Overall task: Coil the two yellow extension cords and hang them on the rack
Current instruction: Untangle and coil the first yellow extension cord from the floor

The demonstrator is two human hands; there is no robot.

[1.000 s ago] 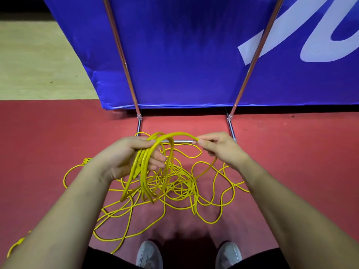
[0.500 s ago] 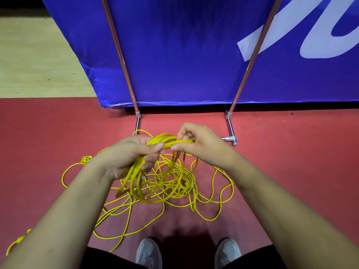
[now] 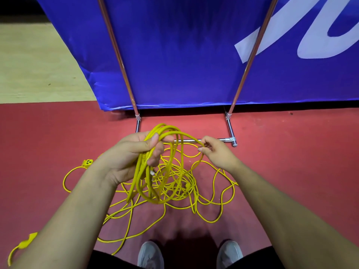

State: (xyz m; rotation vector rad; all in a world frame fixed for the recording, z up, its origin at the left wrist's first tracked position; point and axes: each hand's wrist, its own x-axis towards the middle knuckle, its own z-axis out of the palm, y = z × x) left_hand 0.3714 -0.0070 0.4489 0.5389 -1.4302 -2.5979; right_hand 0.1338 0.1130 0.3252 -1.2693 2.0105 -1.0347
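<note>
Judged snag likely on next pull, given loose yellow cords [image 3: 180, 183] heaped tangled on red floor [image 3: 291, 162]; risked dragging loops out. Gripped gathered coil [image 3: 138, 179] in left hand [image 3: 134, 152], curled tight round it, above heap. Pinched running strand [image 3: 186, 135] with right hand [image 3: 215, 154], just beside, before rack base [image 3: 230, 128].

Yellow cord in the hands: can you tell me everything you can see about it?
The yellow cord is thin, smooth and rubbery-looking. Several loops hang bunched from the left hand, which grips their tops. One strand arches over to the right hand, which pinches it. The rest lies in a loose tangle on the red floor, not yet coiled. A yellow socket end lies left of the hands.
</note>
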